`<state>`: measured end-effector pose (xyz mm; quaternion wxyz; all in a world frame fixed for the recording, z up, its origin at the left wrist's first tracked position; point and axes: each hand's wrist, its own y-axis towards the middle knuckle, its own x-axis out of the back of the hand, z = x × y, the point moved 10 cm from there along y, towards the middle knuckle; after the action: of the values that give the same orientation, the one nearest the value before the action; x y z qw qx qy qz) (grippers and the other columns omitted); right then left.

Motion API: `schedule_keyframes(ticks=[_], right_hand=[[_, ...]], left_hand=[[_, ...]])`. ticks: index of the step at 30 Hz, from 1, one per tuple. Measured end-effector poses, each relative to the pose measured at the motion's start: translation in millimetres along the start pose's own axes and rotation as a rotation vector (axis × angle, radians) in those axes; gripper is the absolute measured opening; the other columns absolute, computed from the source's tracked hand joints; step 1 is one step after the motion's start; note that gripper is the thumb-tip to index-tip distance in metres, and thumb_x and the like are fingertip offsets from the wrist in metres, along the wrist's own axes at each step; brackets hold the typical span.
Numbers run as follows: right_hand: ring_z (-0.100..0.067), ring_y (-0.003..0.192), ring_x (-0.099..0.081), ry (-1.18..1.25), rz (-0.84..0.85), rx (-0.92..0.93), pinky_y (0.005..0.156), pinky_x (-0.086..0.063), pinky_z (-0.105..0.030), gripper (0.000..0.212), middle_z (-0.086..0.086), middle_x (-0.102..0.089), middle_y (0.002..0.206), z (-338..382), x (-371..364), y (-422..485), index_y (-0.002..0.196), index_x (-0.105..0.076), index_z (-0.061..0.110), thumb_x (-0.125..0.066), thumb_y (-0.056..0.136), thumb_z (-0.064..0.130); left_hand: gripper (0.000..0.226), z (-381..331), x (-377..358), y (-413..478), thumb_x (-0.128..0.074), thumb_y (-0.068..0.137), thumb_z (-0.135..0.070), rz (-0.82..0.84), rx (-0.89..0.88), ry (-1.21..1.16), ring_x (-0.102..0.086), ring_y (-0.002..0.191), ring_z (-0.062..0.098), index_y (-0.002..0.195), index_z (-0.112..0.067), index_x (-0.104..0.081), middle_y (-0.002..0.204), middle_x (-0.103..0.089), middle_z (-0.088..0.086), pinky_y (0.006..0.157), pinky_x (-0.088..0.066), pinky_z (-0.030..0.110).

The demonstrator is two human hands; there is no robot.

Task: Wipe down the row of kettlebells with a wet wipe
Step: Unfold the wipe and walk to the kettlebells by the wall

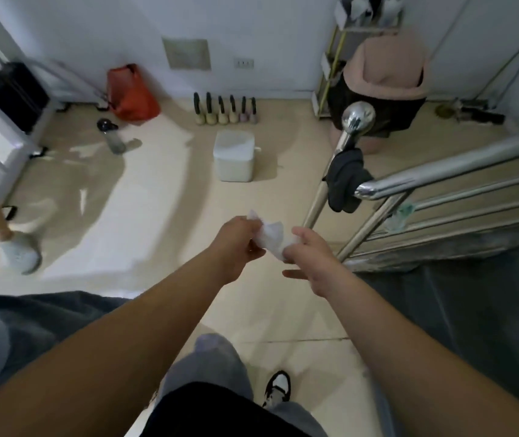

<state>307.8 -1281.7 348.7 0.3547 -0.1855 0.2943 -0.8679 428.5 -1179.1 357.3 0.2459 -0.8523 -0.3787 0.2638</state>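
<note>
A row of several small kettlebells (225,111) with black handles stands on the floor against the far wall. A crumpled white wet wipe (271,236) hangs between my two hands at mid-frame, well short of the kettlebells. My left hand (239,247) pinches the wipe's left end. My right hand (310,258) pinches its right end between thumb and fingers. Both arms are stretched forward above my legs.
A white lidded container (234,156) sits on the floor in front of the kettlebells. A steel stair railing (441,171) with a dark cloth runs on the right. A red bag (132,93), a bottle (114,137), a seated person (384,86) and another person's foot (21,252) are around.
</note>
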Motion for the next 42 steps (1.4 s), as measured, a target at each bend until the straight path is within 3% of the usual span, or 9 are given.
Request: schedule_keyframes(ticks=[5,9,16,20,24,30,33,37,42], right_hand=[[-0.021,0.075,-0.069,-0.099,0.014,0.198,0.071,-0.061,-0.041,0.017,-0.010,-0.074,0.096,96,-9,70,0.104,-0.069,0.013,-0.069,0.087,0.010],[-0.023,0.067,-0.069,0.000,-0.015,0.150,0.066,-0.062,-0.038,0.018,-0.018,-0.075,0.090,154,-16,149,0.101,-0.069,-0.001,-0.069,0.087,0.012],[-0.024,0.071,-0.066,0.069,-0.094,0.098,0.065,-0.059,-0.038,0.012,-0.010,-0.067,0.082,271,-24,276,0.076,-0.063,0.012,-0.060,0.081,0.001],[-0.020,0.078,-0.063,0.034,-0.082,0.106,0.080,-0.061,-0.046,0.013,-0.009,-0.066,0.084,325,-19,331,0.085,-0.068,0.009,-0.064,0.073,0.011],[-0.019,0.078,-0.070,0.124,0.078,0.075,0.078,-0.059,-0.042,0.030,-0.004,-0.074,0.086,374,-24,399,0.093,-0.071,0.012,-0.074,0.072,0.032],[-0.026,0.074,-0.069,0.127,0.090,0.061,0.078,-0.061,-0.044,0.014,-0.013,-0.072,0.091,436,-19,498,0.097,-0.063,0.006,-0.070,0.092,0.017],[-0.030,0.077,-0.068,0.160,0.086,-0.017,0.068,-0.061,-0.040,0.019,-0.016,-0.068,0.096,454,-17,542,0.095,-0.057,0.009,-0.074,0.090,0.015],[-0.024,0.078,-0.061,-0.055,-0.057,0.048,0.066,-0.055,-0.037,0.024,-0.006,-0.064,0.093,501,-18,607,0.091,-0.054,0.018,-0.076,0.082,0.011],[-0.019,0.083,-0.068,-0.057,-0.020,0.237,0.070,-0.057,-0.033,0.003,-0.003,-0.074,0.089,598,-47,673,0.087,-0.074,0.019,-0.071,0.088,0.019]], left_hand=[[0.026,-62,-22,73,-0.064,0.087,-0.019,0.080,-0.072,0.099,-0.064,0.083,0.023,0.110,-0.007,-0.065,0.095,-0.069,0.009,0.078,-0.050,0.034],[0.027,-130,-26,150,-0.069,0.088,-0.022,0.160,-0.123,0.217,-0.057,0.077,0.019,0.105,-0.001,-0.066,0.087,-0.065,0.007,0.071,-0.047,0.029],[0.007,-271,-25,272,-0.057,0.090,-0.014,0.063,-0.207,0.327,-0.052,0.060,0.018,0.091,-0.009,-0.062,0.073,-0.058,0.004,0.059,-0.047,0.030],[0.017,-331,-43,331,-0.050,0.092,-0.013,0.081,-0.247,0.385,-0.052,0.057,0.021,0.080,-0.009,-0.061,0.068,-0.057,0.008,0.059,-0.048,0.034],[0.020,-365,-69,403,-0.056,0.096,-0.030,0.161,-0.227,0.438,-0.063,0.073,0.013,0.096,-0.013,-0.067,0.083,-0.069,0.002,0.069,-0.054,0.031],[0.020,-423,-66,495,-0.053,0.093,-0.013,0.079,-0.170,0.120,-0.070,0.101,0.037,0.099,0.001,-0.067,0.104,-0.071,0.024,0.095,-0.054,0.053],[0.024,-454,-60,537,-0.046,0.095,-0.013,0.016,-0.166,0.052,-0.066,0.092,0.039,0.088,-0.007,-0.068,0.097,-0.066,0.027,0.085,-0.056,0.053],[0.016,-495,-48,601,-0.050,0.094,-0.021,-0.151,-0.133,0.075,-0.060,0.076,0.028,0.093,-0.014,-0.064,0.088,-0.062,0.012,0.057,-0.050,0.030],[0.036,-545,-46,687,-0.070,0.086,-0.032,-0.183,-0.069,0.161,-0.070,0.095,0.028,0.116,-0.015,-0.064,0.103,-0.073,0.009,0.082,-0.060,0.046]])
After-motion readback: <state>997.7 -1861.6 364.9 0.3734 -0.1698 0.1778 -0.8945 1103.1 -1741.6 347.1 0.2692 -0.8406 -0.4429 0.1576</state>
